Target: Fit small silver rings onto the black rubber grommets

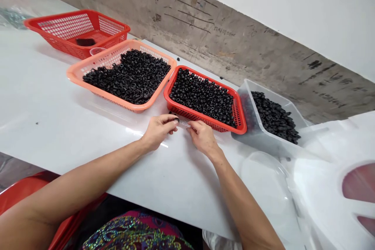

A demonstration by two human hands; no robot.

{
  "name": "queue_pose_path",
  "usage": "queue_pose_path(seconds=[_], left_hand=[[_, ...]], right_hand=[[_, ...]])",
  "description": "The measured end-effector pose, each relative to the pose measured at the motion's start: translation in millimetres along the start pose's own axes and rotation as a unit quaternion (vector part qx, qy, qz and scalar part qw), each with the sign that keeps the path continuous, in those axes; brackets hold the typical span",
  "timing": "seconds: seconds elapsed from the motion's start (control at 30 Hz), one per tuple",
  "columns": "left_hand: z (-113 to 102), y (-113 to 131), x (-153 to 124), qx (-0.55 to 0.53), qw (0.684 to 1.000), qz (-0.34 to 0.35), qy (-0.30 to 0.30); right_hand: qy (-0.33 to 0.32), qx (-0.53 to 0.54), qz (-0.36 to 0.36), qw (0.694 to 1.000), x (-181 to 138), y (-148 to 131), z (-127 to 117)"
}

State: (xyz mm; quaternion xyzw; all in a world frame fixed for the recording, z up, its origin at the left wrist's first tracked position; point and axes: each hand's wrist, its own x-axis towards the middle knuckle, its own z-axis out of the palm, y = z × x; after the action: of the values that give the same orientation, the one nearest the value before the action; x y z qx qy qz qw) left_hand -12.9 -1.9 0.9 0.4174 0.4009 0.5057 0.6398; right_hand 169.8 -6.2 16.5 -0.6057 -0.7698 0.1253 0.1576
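A clear tube [184,123], apparently crosswise, between left hand [159,129] and right hand [202,136].

A white table [43,109] stands by a wall [234,35], rough gray below, white above. A red chair [17,193] sits close.

Left hand [159,129] and right hand [202,136] pinch a small clear piece [184,123] together on the white table [58,117], just near the red basket [205,125] of black rings [202,95].
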Motion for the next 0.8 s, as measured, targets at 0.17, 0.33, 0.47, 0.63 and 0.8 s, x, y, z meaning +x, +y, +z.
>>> queue_pose_path(seconds=[0.17,0.33,0.47,0.63,0.8], left_hand=[[-3.5,10.5,5.9,-0.086,0.995,-0.038,0.038],[-5.9,10.2,8.6,-0.072,0.997,-0.016,0.035],[-6.3,9.5,9.3,-0.064,0.997,-0.021,0.037],[-5.2,10.7,7.7,-0.050,0.998,-0.030,0.039],[-5.8,11.5,7.8,-0.036,0.999,-0.024,0.026]], right_hand=[[-0.023,-0.223,-0.056,0.973,10.8,-9.2,21.3],[-0.047,-0.261,-0.065,0.962,13.4,-14.9,27.6],[-0.062,-0.235,-0.084,0.966,8.5,-10.1,24.9],[-0.056,-0.187,-0.137,0.971,-5.3,-3.2,24.7],[-0.030,-0.119,-0.186,0.975,-11.4,3.2,26.2]])
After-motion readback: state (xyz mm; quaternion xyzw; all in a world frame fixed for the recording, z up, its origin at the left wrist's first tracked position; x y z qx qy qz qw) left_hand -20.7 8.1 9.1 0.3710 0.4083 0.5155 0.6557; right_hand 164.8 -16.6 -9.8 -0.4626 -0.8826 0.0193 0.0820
